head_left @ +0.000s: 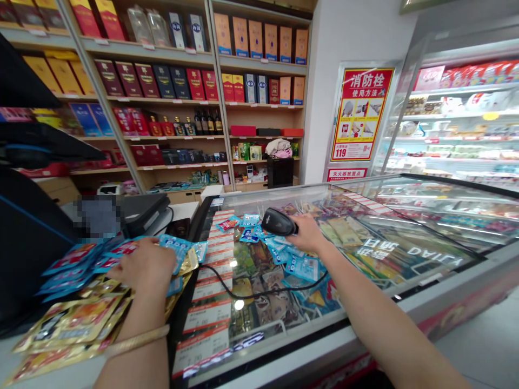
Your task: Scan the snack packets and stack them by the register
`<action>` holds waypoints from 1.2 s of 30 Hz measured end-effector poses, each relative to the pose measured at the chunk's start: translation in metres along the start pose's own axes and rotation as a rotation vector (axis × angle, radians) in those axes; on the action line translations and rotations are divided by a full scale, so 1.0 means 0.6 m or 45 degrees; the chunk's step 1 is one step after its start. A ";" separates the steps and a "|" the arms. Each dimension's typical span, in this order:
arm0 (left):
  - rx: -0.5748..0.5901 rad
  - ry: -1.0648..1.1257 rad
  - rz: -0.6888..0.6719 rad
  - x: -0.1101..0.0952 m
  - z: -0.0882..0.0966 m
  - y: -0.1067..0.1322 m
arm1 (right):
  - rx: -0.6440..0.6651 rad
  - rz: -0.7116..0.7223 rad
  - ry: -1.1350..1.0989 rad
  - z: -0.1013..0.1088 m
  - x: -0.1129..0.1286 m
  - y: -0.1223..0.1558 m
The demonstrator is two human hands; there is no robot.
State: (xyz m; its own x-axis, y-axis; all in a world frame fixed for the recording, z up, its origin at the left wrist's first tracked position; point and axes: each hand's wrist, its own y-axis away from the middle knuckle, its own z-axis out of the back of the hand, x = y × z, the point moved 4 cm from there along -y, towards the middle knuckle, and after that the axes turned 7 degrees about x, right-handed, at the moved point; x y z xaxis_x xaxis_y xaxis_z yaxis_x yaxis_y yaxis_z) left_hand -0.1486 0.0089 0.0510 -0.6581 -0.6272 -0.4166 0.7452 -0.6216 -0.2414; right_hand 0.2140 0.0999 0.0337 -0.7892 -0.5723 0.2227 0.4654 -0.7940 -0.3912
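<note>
My right hand (308, 233) is closed around a black handheld barcode scanner (278, 221), held over the glass top of a chest freezer (259, 324). Under and beside the scanner lie small blue packets (304, 267) in a loose heap on the glass. A black cable (243, 297) curves across the glass below them. At the left, my left hand (141, 265) is closed on blue-and-red snack packets (75, 265) on the counter; its fingertips are partly hidden. Gold foil packets (68, 321) are piled beneath and in front of this hand. A gold bracelet (138, 340) circles the left wrist.
A black monitor (24, 227) and a dark counter device (144, 208) stand at the left. Shelves of boxed bottles (170, 81) line the back wall. A red fire-hydrant poster (362, 113) hangs by a lit display fridge (466, 119). Price labels (206, 319) lie along the freezer's left side.
</note>
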 end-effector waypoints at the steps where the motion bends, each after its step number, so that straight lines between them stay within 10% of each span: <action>1: -0.021 -0.003 -0.009 0.000 -0.004 0.001 | -0.007 -0.012 0.007 0.000 -0.005 -0.001; 10: -0.149 0.103 -0.109 -0.031 -0.007 0.021 | -0.106 -0.143 0.025 0.023 -0.044 -0.005; 15: -0.215 0.206 -0.453 -0.088 -0.012 0.060 | -0.128 -0.238 0.014 0.033 -0.050 -0.004; 23: 0.381 0.180 -1.265 -0.269 -0.105 0.219 | -0.153 -0.474 0.065 0.049 -0.086 0.007; 29: 0.481 -0.116 -1.203 -0.364 -0.149 0.298 | -0.152 -0.605 0.023 0.046 -0.132 0.017; 36: 0.323 -0.236 -1.177 -0.385 -0.191 0.326 | -0.164 -0.651 0.023 0.045 -0.152 0.021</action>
State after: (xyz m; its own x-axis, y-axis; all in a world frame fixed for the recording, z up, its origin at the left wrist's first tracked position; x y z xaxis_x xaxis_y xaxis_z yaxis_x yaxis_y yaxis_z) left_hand 0.1615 0.0861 -0.0005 -0.9941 0.1080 -0.0084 -0.1042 -0.9745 -0.1987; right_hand 0.3024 0.1367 0.0326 -0.9098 -0.1138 0.3992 -0.0333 -0.9386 -0.3434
